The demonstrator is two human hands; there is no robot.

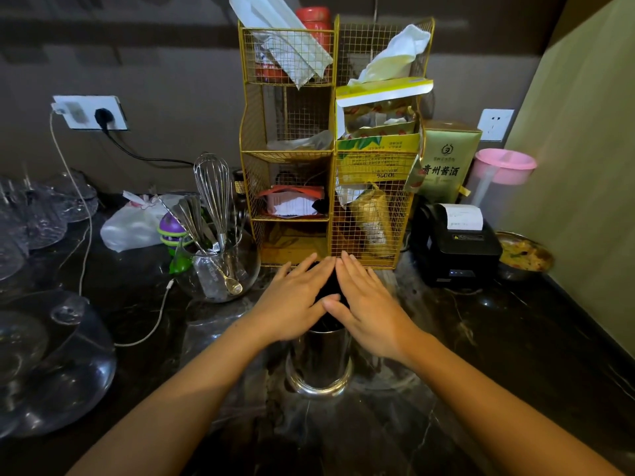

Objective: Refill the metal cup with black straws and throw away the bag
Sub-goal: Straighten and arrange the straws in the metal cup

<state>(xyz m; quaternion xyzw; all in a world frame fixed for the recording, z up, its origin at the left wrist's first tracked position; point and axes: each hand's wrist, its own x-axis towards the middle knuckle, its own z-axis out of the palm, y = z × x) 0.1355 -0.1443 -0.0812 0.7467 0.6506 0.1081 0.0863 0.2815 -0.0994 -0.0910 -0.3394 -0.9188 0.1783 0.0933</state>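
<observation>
While both palms lie flat and fingers stretched over a bundle of black straws (pixel 330 286), the left hand (pixel 294 304) and right hand (pixel 369 305) meet at the fingertips and thumbs, so each grip is spread wide, pressing down rather than clasping. The straws show only as a dark, matte patch in the gap between the hands. They stand upright in the metal cup (pixel 319 365), a polished steel cylinder with a flared base ring, set on the dark, veined, glossy stone worktop (pixel 464 389) at the middle of the view. No bag can be made out with certainty near the cup.

Just behind the hands rises a gold wire-mesh rack (pixel 292 187), its square compartments stuffed with paper packets and boxes. To the left sits a round glass bowl (pixel 220 273) holding a steel whisk (pixel 213 187) and spoons. At the right stands a boxy black receipt printer (pixel 453 242) with a curl of white paper, beside a shallow metal dish (pixel 525 255).
</observation>
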